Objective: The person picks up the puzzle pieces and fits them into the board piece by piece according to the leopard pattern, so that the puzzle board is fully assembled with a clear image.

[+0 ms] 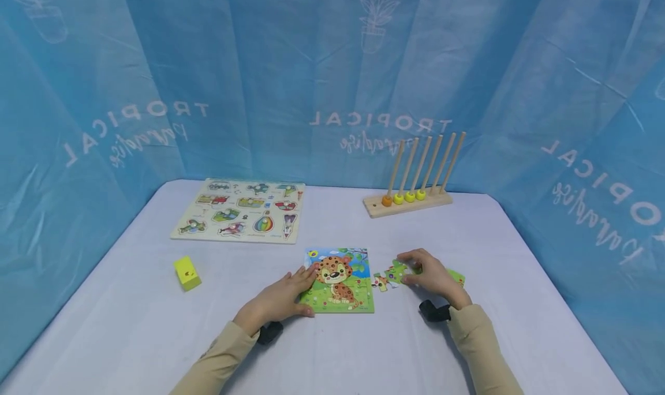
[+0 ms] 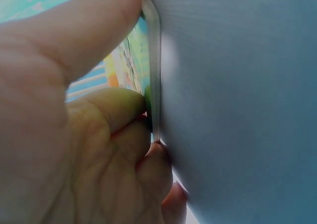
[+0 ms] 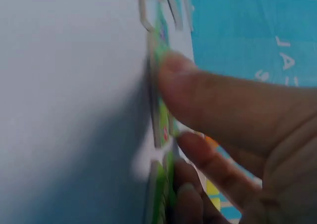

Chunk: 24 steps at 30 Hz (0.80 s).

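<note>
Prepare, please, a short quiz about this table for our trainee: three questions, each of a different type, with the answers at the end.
1. True or false: the yellow rectangular block lies to the left of the square, colourful puzzle board with a spotted animal.
2. How many round beads sit on the light wooden peg stand?
3. Which thing does the right hand touch?
A) the peg stand
B) a green, irregular puzzle piece
C) the yellow block

Key: 1. True. 2. Four: one orange, three yellow. 3. B.
</note>
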Available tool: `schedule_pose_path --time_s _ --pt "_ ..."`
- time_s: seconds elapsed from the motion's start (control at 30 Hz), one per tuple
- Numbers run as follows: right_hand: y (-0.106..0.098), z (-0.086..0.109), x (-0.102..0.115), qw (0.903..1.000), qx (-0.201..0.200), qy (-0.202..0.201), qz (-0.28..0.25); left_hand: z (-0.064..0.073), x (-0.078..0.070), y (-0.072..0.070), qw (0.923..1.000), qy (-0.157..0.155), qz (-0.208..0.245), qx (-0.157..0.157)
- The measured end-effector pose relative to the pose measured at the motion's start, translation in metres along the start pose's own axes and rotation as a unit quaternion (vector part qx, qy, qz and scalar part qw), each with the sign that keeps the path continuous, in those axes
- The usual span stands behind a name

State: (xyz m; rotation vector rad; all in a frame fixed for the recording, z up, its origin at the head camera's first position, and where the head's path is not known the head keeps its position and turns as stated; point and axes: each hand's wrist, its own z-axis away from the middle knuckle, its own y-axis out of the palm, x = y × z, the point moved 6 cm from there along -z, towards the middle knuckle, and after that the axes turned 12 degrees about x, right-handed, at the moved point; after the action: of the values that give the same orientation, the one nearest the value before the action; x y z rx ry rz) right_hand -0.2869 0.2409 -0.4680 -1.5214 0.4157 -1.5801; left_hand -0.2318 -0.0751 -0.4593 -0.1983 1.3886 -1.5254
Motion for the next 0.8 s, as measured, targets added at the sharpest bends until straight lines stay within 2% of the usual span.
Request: schedule_pose_path --time_s 0.17,0.4,0.5,0.6,0.73,0.8 --pt "-0.001 0.001 0.001 0.9993 0.024 -0.027 -0.003 0.0 0.0 -0.002 1.0 -0.003 0.001 -0.003" --pt "-0.005 -0.004 0.004 0.9995 0.026 0.0 -0.018 -0.001 0.001 -0.001 0.9999 -0.009 0.007 0.004" --pt "-0.009 -0.006 0.006 0.9996 0.015 0.01 -0.022 -0.001 0.001 -0.001 0.9999 -0.012 0.011 0.003" --pt "-0.011 -0.007 0.01 0.9987 0.0 0.016 -0.048 0.0 0.0 -0.002 0.9998 -0.009 0.015 0.002" --pt "-0.003 -0.012 0.027 0.9946 0.009 -0.014 -0.103 0.0 -0.001 -0.001 0.9998 -0.007 0.016 0.004" --pt "0.008 -0.016 0.044 0.9917 0.033 -0.04 -0.117 0.0 -0.002 -0.001 0.9998 -0.008 0.015 0.004"
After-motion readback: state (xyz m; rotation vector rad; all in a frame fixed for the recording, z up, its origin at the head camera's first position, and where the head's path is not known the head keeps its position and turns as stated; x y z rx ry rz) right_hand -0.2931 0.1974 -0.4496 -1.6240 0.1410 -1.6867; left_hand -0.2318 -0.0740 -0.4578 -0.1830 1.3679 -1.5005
